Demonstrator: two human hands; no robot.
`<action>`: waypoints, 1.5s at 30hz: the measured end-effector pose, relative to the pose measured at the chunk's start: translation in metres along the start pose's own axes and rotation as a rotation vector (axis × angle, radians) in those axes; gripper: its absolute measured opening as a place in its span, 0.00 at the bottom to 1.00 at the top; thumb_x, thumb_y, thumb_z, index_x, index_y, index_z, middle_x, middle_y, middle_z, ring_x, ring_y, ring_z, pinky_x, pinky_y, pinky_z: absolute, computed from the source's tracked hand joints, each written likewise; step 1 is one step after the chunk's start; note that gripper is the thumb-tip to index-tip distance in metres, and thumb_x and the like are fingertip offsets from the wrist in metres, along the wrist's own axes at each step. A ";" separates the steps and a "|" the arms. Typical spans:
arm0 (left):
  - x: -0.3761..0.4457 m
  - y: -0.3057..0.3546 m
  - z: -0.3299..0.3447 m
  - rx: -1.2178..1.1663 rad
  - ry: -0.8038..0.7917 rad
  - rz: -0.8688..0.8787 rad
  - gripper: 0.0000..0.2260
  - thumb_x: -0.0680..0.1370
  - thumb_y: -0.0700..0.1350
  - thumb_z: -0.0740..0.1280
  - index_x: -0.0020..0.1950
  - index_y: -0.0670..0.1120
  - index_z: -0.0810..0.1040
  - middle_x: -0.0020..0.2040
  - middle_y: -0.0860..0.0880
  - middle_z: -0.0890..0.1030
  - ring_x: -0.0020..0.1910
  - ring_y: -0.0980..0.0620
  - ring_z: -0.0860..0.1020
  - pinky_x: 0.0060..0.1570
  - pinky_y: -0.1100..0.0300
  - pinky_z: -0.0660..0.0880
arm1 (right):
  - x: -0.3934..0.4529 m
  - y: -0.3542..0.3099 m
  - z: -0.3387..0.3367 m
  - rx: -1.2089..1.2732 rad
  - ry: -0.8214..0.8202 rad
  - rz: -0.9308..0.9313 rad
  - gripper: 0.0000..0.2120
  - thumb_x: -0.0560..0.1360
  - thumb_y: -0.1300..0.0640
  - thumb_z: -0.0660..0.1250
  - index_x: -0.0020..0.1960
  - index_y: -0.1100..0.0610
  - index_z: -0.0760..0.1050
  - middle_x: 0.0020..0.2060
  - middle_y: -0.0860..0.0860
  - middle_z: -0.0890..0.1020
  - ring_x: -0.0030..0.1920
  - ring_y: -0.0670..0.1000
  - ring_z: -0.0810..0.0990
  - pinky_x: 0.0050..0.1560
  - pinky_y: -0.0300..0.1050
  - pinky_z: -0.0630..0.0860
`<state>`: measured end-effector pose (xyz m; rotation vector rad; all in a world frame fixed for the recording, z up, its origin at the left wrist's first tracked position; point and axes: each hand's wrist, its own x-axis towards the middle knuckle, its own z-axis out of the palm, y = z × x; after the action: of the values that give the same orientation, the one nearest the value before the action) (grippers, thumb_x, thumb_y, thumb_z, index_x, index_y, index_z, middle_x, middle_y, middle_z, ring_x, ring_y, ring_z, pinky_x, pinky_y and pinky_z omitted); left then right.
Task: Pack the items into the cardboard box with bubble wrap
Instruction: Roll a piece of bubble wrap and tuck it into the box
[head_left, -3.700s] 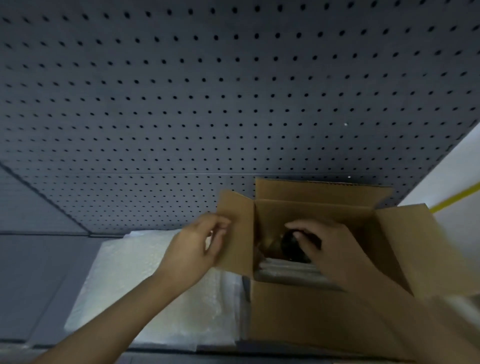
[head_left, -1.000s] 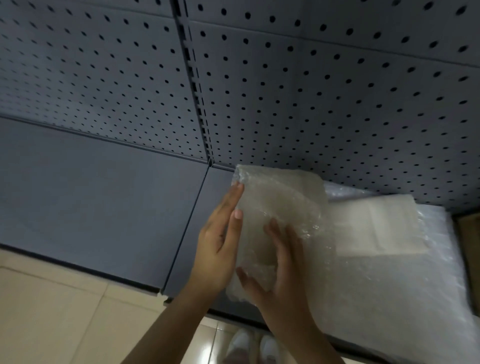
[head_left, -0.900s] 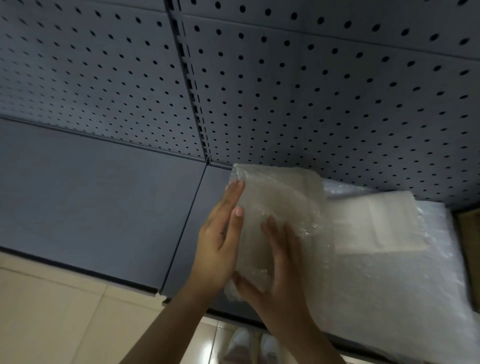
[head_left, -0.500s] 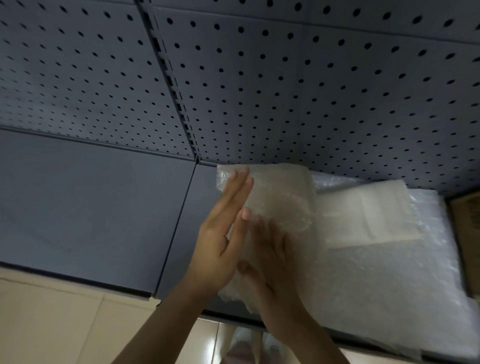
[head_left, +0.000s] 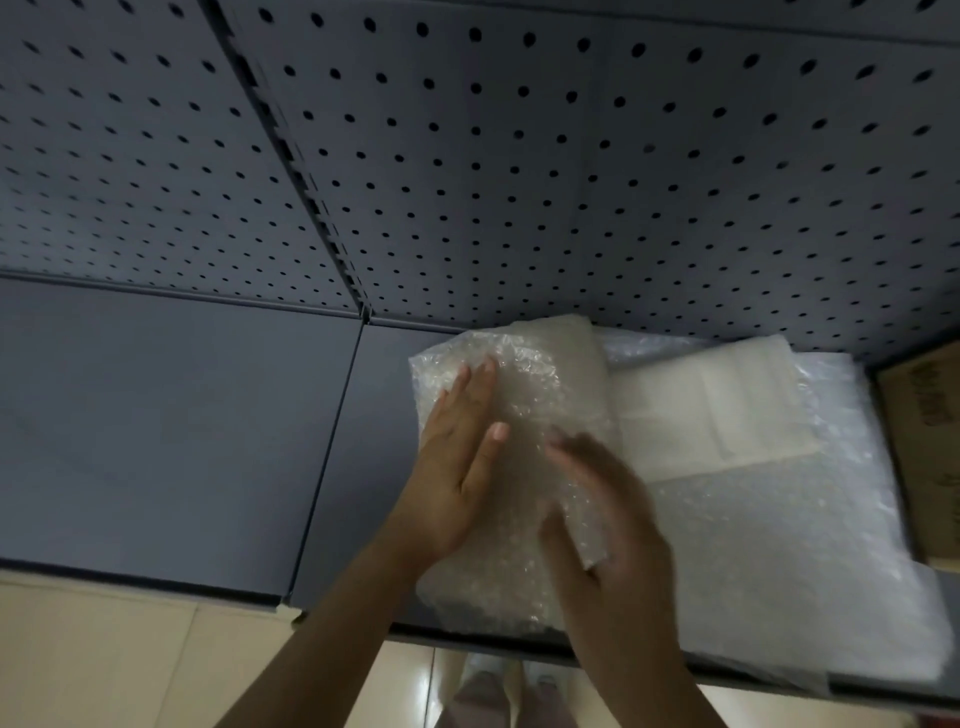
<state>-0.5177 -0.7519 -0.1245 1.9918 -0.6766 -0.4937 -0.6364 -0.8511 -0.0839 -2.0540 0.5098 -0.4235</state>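
Bubble wrap piece: folded, crumpled sheet, lifted between both hands over left end of the stack, front part overhanging the shelf edge.
Left hand: flat against the sheet's left side, fingers straight and together, thumb extended; pressing, not curled round it.
Right hand: motion-blurred, on the sheet's lower right; thumb looks to be under the edge, fingers over the top, so it appears to pinch the sheet, but blur leaves the hold unclear.
Bubble wrap stack: flat sheets lying on the shelf, right of the hands.
Folded white sheet: on top of the stack, touching the lifted piece's right edge.
Cardboard box: far right, just beside the stack, only its side in view.
Shelf: dark grey.
Pegboard: behind the shelf.
Floor: beige tiles below.
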 end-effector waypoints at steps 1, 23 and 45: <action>0.001 -0.001 0.000 0.055 -0.005 0.024 0.27 0.80 0.59 0.48 0.78 0.53 0.48 0.78 0.61 0.48 0.76 0.61 0.43 0.76 0.50 0.43 | 0.001 0.005 -0.005 -0.065 0.133 0.014 0.19 0.73 0.55 0.65 0.63 0.45 0.73 0.63 0.35 0.73 0.67 0.43 0.70 0.66 0.33 0.66; 0.010 0.100 0.074 0.428 -0.065 0.261 0.28 0.79 0.62 0.40 0.78 0.54 0.43 0.79 0.56 0.43 0.76 0.56 0.37 0.74 0.47 0.34 | -0.005 0.028 -0.102 0.522 0.487 0.529 0.27 0.69 0.63 0.74 0.64 0.46 0.75 0.61 0.44 0.79 0.62 0.45 0.77 0.62 0.52 0.75; 0.015 0.079 0.121 0.029 -0.202 0.221 0.23 0.80 0.62 0.38 0.75 0.61 0.44 0.77 0.64 0.44 0.77 0.55 0.37 0.74 0.53 0.33 | 0.018 0.057 -0.100 0.805 0.133 0.189 0.14 0.72 0.60 0.65 0.55 0.53 0.65 0.73 0.38 0.63 0.71 0.41 0.66 0.63 0.41 0.72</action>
<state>-0.5982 -0.8725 -0.1138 1.8807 -1.0221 -0.5572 -0.6806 -0.9584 -0.0818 -1.2001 0.5000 -0.5445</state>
